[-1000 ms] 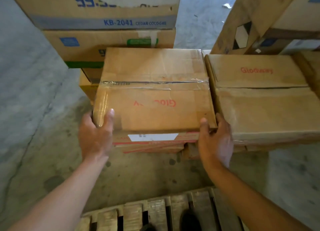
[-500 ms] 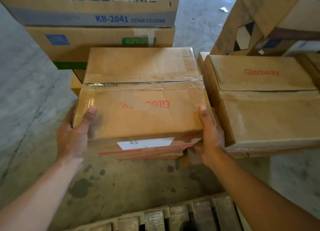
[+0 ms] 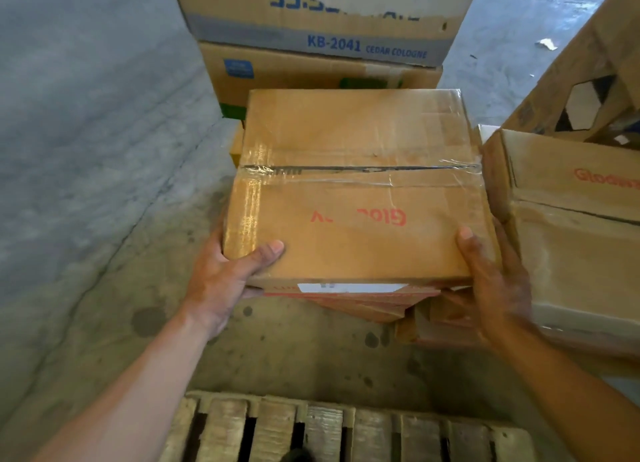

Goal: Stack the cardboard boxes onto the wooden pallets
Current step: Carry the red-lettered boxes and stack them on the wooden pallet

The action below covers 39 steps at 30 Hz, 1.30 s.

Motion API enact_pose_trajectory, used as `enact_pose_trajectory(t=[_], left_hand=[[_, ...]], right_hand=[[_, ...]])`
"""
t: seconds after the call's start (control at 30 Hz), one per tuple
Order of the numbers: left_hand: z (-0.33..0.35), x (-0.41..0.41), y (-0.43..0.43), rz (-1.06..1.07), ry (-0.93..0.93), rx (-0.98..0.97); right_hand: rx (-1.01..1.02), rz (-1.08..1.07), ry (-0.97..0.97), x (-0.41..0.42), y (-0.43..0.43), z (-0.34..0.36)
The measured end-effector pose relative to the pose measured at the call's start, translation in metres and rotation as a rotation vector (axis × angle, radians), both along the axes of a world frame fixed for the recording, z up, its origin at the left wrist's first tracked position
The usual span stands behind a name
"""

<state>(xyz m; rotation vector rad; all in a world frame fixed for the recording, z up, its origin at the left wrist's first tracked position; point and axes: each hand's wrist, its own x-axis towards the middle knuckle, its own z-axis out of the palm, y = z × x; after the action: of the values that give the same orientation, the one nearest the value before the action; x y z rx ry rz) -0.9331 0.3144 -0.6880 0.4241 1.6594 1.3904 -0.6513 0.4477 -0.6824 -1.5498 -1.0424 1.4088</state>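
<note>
A taped brown cardboard box (image 3: 353, 191) with faded red lettering fills the centre of the head view, raised off the flattened cartons (image 3: 367, 304) beneath it. My left hand (image 3: 225, 278) grips its near left corner, thumb on top and fingers underneath. My right hand (image 3: 495, 281) grips the near right corner the same way. A wooden pallet (image 3: 322, 430) with bare slats lies at the bottom edge, just below my forearms.
A second brown box (image 3: 575, 239) with red lettering sits close on the right. Behind stand two large stacked cartons (image 3: 311, 35), one printed KB-2041. An open carton (image 3: 585, 90) leans at upper right. Grey concrete floor (image 3: 86, 149) spreads to the left.
Both hands have closed round the box's near corners and lifted it off the stack, drawing it toward me and the pallet. The view has shifted left.
</note>
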Motion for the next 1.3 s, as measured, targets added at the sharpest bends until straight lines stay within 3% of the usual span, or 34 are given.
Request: enact_pose_trajectory(t=[0.27,0.43,0.63,0.87,1.1,1.3], left_hand=[[0.042,0.055,-0.128,0.346,0.194,0.043],[0.058,0.094,-0.232,0.619,0.197,0.044],[0.037,0.139,-0.402,0.933,0.204,-0.045],[-0.007,0.217,-0.607,1.232,0.151,-0.133],[-0.079,0.339,-0.783,1.407,-0.003,-0.202],[-0.108,0.423,-0.867,1.484,-0.057,-0.234]], right_hand=[[0.186,0.468,-0.127,0.005,-0.053,0.032],[0.276,0.709,-0.103,-0.015,-0.120,0.048],[0.176,1.067,-0.062,-0.045,-0.246,0.017],[0.085,1.337,-0.013,-0.061,-0.439,-0.030],[-0.055,1.469,-0.062,0.003,-0.617,-0.095],[-0.045,1.562,-0.131,0.060,-0.709,-0.129]])
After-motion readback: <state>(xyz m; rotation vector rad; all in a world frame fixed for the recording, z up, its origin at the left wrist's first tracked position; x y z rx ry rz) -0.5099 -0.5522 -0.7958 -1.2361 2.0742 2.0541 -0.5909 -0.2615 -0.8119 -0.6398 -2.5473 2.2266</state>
